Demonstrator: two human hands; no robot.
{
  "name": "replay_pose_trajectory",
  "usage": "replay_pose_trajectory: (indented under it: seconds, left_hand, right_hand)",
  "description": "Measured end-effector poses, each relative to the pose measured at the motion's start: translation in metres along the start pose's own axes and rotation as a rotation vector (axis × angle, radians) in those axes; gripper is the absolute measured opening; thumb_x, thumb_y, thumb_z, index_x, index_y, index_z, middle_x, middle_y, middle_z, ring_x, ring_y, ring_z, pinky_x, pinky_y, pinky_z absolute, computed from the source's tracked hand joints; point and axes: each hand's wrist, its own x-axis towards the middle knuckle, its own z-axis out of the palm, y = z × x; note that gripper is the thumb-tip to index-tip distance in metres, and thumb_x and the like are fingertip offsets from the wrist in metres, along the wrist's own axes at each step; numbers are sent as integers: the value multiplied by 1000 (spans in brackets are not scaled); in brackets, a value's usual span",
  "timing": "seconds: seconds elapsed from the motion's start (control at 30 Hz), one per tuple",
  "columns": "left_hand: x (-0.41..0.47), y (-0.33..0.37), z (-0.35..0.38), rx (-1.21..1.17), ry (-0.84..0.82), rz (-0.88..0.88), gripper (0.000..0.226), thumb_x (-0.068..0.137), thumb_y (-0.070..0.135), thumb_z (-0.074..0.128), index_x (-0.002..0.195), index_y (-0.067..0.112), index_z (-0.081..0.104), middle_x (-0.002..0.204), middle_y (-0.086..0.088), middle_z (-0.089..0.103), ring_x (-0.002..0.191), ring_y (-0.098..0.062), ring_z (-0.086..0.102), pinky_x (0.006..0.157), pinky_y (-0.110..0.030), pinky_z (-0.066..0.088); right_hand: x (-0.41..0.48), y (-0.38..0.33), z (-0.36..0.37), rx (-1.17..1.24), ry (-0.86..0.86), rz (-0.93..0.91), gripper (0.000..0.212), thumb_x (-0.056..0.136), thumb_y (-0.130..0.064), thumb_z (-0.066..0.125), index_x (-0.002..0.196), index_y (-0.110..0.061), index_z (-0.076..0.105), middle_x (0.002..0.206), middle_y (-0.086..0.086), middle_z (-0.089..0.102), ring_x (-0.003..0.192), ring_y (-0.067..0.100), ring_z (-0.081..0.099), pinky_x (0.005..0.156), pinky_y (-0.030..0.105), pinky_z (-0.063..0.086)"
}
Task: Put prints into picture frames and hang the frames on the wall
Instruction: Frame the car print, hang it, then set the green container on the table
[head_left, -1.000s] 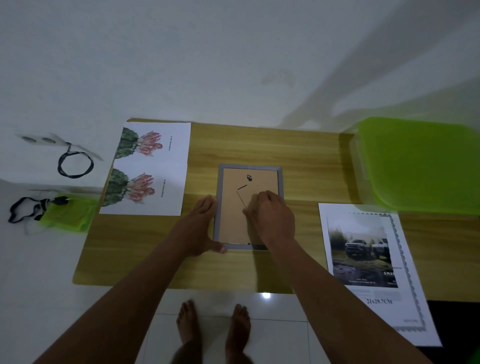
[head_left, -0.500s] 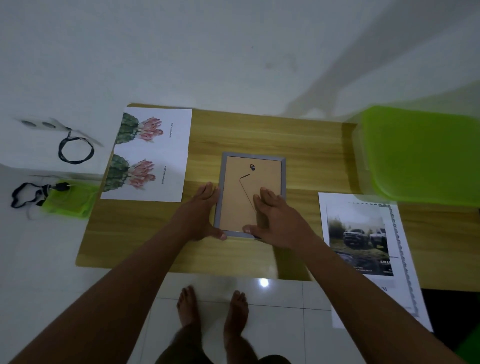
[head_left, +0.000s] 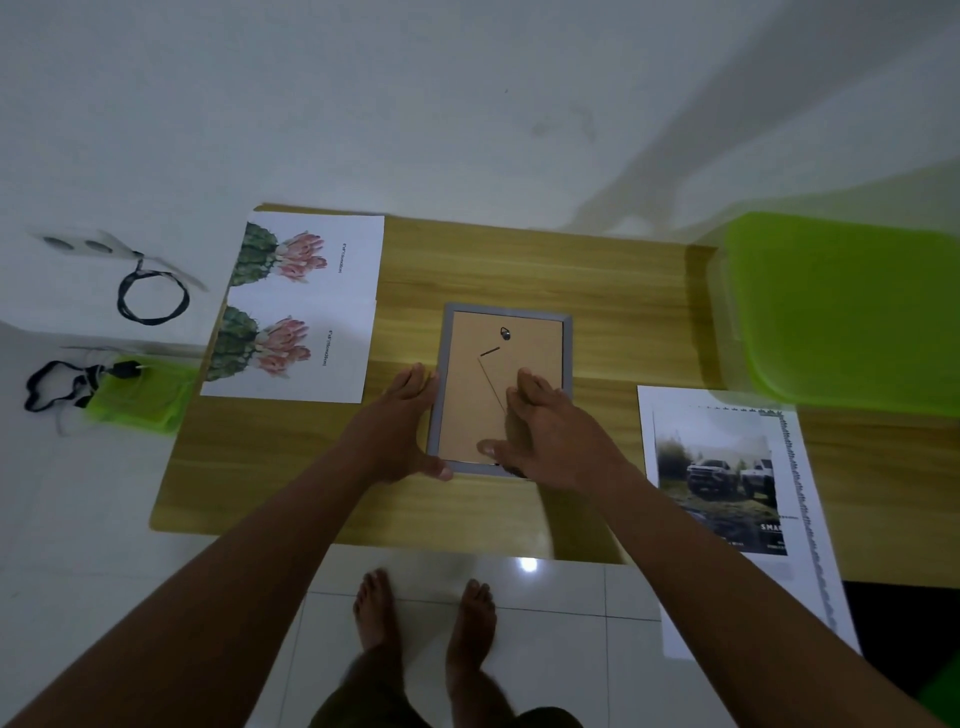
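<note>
Picture frame (head_left: 524, 358) (back up): left hand (head_left: 396, 432) flat against its edge, right hand (head_left: 551, 437) flat on top.

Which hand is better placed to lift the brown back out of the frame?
Probably the right hand: its fingers lie on the brown backing, thumb near the bottom edge. The left hand only rests against the left side of the frame, steadying it.

Grey picture frame (head_left: 470, 415) lies flat, face down, between the cactus prints (head_left: 296, 306) and the truck print (head_left: 727, 483)
</note>
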Motion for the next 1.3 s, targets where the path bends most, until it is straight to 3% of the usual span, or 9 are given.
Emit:
replay_pose_trajectory:
  seconds: [0.1,0.27,0.5,0.9,1.1,1.2,1.3]
  left_hand:
    - [0,-1,0,-12,3,4,132,61,64,77,155,21,-4,161,3,-14,148,-15,-13,118,-39,13]
    - [0,-2,1,-21,9,8,132,61,65,77,155,21,-4,161,3,-14,148,-14,-14,118,-38,12]
    - [0,-1,1,-4,7,11,132,62,66,75,155,19,-5,161,2,-16,148,-15,-15,118,-37,12]
    - [-2,1,-1,4,8,-7,131,62,66,75,154,21,-6,160,4,-17,147,-14,-16,117,-40,20]
    - [-3,2,1,-19,15,-13,130,62,64,77,155,20,-3,161,5,-16,147,-13,-15,117,-42,21]
    - [-2,3,2,-32,15,-15,131,62,63,78,155,18,-3,161,3,-15,147,-14,-15,117,-42,18]
    - [1,6,3,-108,5,-38,134,62,63,78,154,13,-6,162,-1,-13,148,-18,-14,120,-41,10]
  right_hand:
    - [2,0,-2,-51,8,-12,75,98,-57,45,151,-6,32,165,9,13,150,27,16,118,40,25]
    - [-1,4,-9,-56,-70,-33,94,90,-64,54,157,-7,18,167,7,3,153,22,5,120,37,17]
    - [4,1,-1,-127,-54,-19,89,90,-59,56,152,-2,28,164,15,14,148,30,18,120,44,22]
    - [17,-4,9,-136,-46,61,90,82,-54,68,148,-4,34,159,14,22,145,30,23,119,47,26]
    - [14,-2,6,-63,-40,84,91,80,-55,71,149,-8,34,161,8,18,146,32,22,111,50,39]
    - [9,-2,-1,-21,-47,48,78,88,-55,64,144,-6,40,160,9,21,145,33,25,110,49,39]
    - [0,-1,-5,164,128,84,49,96,-46,53,128,-9,53,146,9,43,137,27,38,107,42,43]
